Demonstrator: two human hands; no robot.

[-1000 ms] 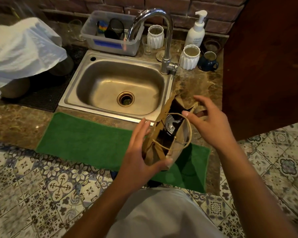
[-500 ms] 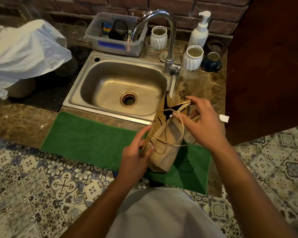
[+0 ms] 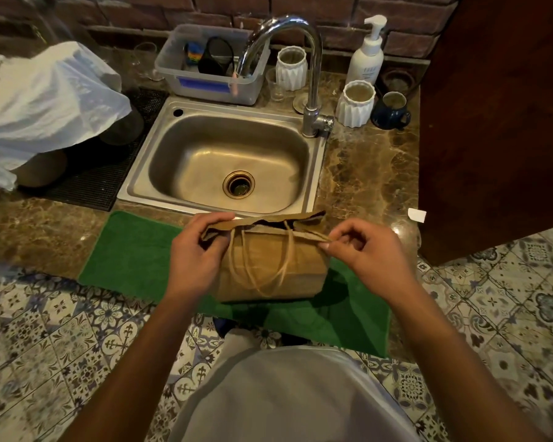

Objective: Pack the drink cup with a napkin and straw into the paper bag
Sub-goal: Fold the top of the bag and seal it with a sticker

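Around us the marble counter is crowded: a steel sink fills the centre of the frame with its curved faucet arching over it, a clear plastic bin at upper centre holds a dark strainer and some coloured bits, and two white ribbed cups stand at upper right beside a white pump bottle and a dark blue mug. A white cloth drapes over something at upper left, above a black mat. A dark wooden panel closes off the right edge, and a small white scrap lies just beside it. Nothing stands between us and the paper bag, which sits in the lower centre of the frame over the green towel, its twine handles hanging down the near face. Our left hand pinches the bag's top edge at its left end, and our right hand pinches the top edge at its right corner between thumb and forefinger. The bag's mouth is nearly flattened shut (only a dark slit shows), so we cannot tell what is inside.
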